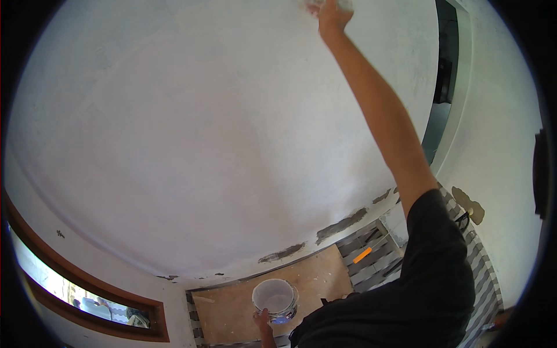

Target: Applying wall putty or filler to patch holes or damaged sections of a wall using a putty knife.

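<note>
A white wall [191,133] fills most of the view, its surface patchy and pale. My right arm stretches up along it, and my right hand [333,18] is at the top edge of the view against the wall. The fingers look closed around something whitish and blurred that I cannot make out. Low down, my left hand [262,318] grips the near left side of a round white bucket [272,282]. The bucket stands upright or is held above a brown board; which one, I cannot tell. Pale material shows inside it.
The brown board [223,319] covers part of a grey patterned floor [484,278]. An orange-handled tool [362,255] lies right of it. Bare grey patches [342,225] mark the wall's foot. A wood-framed window [156,322] is at left, a dark opening [444,69] at right.
</note>
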Demonstrator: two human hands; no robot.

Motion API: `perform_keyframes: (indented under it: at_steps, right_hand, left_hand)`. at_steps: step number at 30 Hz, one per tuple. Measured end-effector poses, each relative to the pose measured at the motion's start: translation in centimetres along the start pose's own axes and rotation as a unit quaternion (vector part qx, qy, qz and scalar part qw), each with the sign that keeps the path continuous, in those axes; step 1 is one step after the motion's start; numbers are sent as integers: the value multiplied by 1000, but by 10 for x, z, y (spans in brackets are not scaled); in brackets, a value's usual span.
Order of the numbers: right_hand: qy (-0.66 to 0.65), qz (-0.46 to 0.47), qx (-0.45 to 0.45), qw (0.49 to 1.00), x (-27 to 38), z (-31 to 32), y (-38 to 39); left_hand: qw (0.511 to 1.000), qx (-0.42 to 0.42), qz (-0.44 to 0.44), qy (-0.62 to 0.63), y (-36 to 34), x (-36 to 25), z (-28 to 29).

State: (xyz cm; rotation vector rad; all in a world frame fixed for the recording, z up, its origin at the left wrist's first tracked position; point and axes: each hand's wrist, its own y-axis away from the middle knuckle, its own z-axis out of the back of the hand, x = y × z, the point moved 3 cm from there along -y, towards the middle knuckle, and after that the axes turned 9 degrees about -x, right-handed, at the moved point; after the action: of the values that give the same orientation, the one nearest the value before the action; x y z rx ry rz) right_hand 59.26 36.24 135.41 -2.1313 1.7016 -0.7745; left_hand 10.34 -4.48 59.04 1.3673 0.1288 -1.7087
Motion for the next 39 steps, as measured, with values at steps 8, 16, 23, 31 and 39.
perform_keyframes:
  at_steps: [8, 16, 23, 31, 39]
  right_hand:
    - [57, -132, -159, 977, -9, 103, 98]
    - [265, -106, -153, 946, 14, 1, 35]
    - [232, -95, -89, 964, 52, -70, -13]
    - [-45, -42, -66, 996, -41, -12, -7]
    - [16, -88, -148, 985, -22, 103, 121]
  left_hand:
    - [998, -4, -53, -29, 0, -26, 2]
    - [995, -8, -103, 8, -39, -4, 1]
    - [995, -22, -84, -40, -33, -15, 2]
    - [999, -7, -47, 17, -37, 12, 16]
    - [996, 29, -71, 35, -33, -7, 18]
